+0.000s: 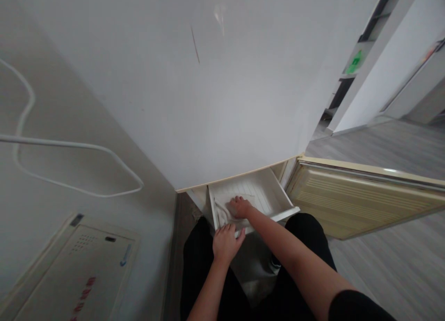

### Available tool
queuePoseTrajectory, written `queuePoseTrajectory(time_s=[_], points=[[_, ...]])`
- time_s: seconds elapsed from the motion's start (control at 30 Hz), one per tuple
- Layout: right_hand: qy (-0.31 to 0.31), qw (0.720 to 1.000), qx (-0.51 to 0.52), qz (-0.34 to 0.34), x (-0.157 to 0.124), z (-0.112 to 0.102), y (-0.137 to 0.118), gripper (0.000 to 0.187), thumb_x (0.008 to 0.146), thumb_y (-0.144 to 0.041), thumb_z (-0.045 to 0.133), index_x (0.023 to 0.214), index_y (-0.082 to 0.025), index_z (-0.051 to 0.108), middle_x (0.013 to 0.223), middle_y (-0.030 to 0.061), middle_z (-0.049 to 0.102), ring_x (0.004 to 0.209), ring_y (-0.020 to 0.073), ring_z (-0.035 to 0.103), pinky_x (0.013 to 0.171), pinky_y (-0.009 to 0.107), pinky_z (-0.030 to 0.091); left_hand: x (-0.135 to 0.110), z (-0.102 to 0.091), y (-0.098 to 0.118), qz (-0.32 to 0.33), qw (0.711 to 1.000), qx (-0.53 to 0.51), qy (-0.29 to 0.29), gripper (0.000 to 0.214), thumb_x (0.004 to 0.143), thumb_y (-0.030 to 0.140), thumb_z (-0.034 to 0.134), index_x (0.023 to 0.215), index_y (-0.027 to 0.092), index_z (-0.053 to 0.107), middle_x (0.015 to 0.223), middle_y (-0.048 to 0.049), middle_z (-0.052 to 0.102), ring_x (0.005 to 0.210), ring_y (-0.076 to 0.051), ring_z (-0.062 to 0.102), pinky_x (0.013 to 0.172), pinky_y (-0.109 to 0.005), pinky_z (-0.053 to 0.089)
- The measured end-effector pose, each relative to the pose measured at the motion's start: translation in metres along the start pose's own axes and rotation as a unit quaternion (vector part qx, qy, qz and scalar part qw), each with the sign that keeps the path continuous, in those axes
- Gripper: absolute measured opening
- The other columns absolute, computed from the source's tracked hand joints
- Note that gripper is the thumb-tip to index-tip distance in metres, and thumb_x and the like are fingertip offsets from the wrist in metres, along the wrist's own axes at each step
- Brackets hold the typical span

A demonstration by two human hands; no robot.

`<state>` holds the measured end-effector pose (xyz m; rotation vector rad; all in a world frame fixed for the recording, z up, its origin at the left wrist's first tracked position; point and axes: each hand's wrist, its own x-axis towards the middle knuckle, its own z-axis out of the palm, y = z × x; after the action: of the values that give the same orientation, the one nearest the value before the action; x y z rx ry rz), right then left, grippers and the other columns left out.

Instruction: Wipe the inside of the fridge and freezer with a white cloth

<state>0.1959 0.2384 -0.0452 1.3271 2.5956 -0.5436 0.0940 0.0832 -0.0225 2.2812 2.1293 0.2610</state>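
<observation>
A white drawer (285, 214) is pulled out from the lower part of a tall white cabinet, which looks like a fridge (208, 103). My left hand (225, 242) grips the drawer's front rim near its left end, fingers hooked over the edge. Inside the drawer, my right hand (240, 207) presses on a whitish cloth (222, 213), with its fingers bent against it. The cloth lies crumpled toward the drawer's left side. The ridged drawer bottom shows behind the hand.
An open door (358, 196) with a yellowish inner panel swings out to the right. At left, a white cable (69, 143) hangs before the wall, above a flat metal box door (79, 265). My knees flank the drawer. Grey wood-look floor (382, 140) extends right.
</observation>
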Motion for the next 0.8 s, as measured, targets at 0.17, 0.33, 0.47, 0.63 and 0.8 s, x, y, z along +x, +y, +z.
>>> queuePoseTrajectory(time_s=[0.17,0.33,0.47,0.63,0.8], points=[[-0.007,0.997,0.013,0.081,0.005,0.003,0.000,0.109,0.067,-0.051,0.086,0.157,-0.021,0.033,0.163,0.0238,0.025,0.148,0.0437,0.028,0.107,0.063,0.043,0.000,-0.001,0.000,0.001,1.000,-0.006,-0.002,0.042,0.101,0.051,0.041,0.092,0.019,0.068,0.090,-0.0073,0.075,0.089,-0.026,0.071,0.082,-0.039,0.047],[-0.042,0.974,0.073,0.208,0.008,0.006,0.018,0.135,0.065,-0.063,0.083,0.165,-0.023,0.002,0.170,0.0199,-0.011,0.153,0.0526,-0.003,0.117,0.067,0.023,0.000,-0.002,-0.001,0.005,1.000,-0.006,-0.008,0.042,0.101,0.050,0.041,0.091,0.020,0.068,0.089,-0.0069,0.075,0.089,-0.025,0.070,0.083,-0.037,0.046],[-0.041,0.958,0.104,0.263,0.009,0.006,0.032,0.135,0.070,-0.067,0.077,0.164,-0.015,-0.006,0.168,0.0213,-0.019,0.154,0.0490,-0.008,0.123,0.058,0.013,0.000,-0.001,-0.001,0.009,1.000,-0.001,-0.004,0.042,0.101,0.050,0.041,0.091,0.020,0.068,0.090,-0.0070,0.075,0.089,-0.025,0.070,0.081,-0.036,0.046],[-0.054,0.950,0.131,0.278,0.014,0.009,0.040,0.147,0.062,-0.064,0.084,0.163,-0.017,-0.013,0.165,0.0194,-0.030,0.152,0.0504,-0.015,0.123,0.061,0.009,0.000,0.001,-0.002,0.010,1.000,0.000,-0.001,0.042,0.101,0.049,0.041,0.090,0.019,0.069,0.088,-0.0070,0.074,0.089,-0.026,0.070,0.082,-0.039,0.046],[-0.073,0.940,0.131,0.307,0.008,0.006,0.077,0.157,0.053,-0.063,0.089,0.162,-0.024,-0.016,0.164,0.0186,-0.033,0.152,0.0507,-0.014,0.120,0.066,0.017,0.001,0.003,-0.003,0.011,1.000,0.002,0.006,0.041,0.101,0.049,0.041,0.089,0.020,0.068,0.087,-0.0064,0.073,0.089,-0.026,0.070,0.082,-0.039,0.047]])
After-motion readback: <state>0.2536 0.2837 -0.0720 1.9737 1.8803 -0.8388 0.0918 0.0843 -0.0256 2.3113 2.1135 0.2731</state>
